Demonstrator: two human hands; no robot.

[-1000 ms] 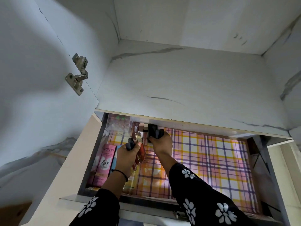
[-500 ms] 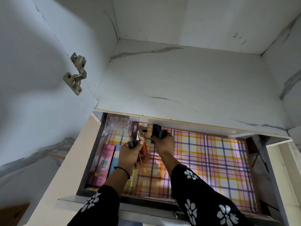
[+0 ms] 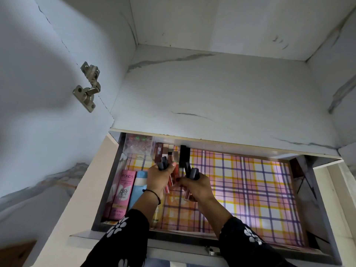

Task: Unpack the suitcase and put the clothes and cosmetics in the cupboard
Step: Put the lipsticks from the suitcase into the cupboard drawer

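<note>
Currently in hand: stowing cosmetics in the cupboard drawer point(image 3: 183, 236). No clothes or suitcase are in view.
Left hand: my left hand point(image 3: 160, 180) is curled round slim dark tubes point(image 3: 163, 164), whose ends stick up past my fingers.
Right hand: my right hand point(image 3: 197, 186) grips a second bunch of dark tubes point(image 3: 193, 173), just beside the left hand, over the drawer's left half.
Already stowed: a pink BB cream box point(image 3: 123, 193) lies along the left wall with a blue tube point(image 3: 139, 185) just beside it. A clear box point(image 3: 139, 146) sits in the rear left corner, next to a row of lip colours point(image 3: 163, 152) and a black stick point(image 3: 184, 154).
Drawer: it is pulled out beneath the marble-patterned shelf point(image 3: 212, 97). Its plaid liner point(image 3: 260, 189) shows across the right half.
Progress, judged: the cosmetics are partly stowed, and both handfuls are not yet put down.
Next move, judged: lower each bunch beside the row and release one hand at a time.
Risk, judged: loose tubes may roll or knock the upright sticks over.
</note>
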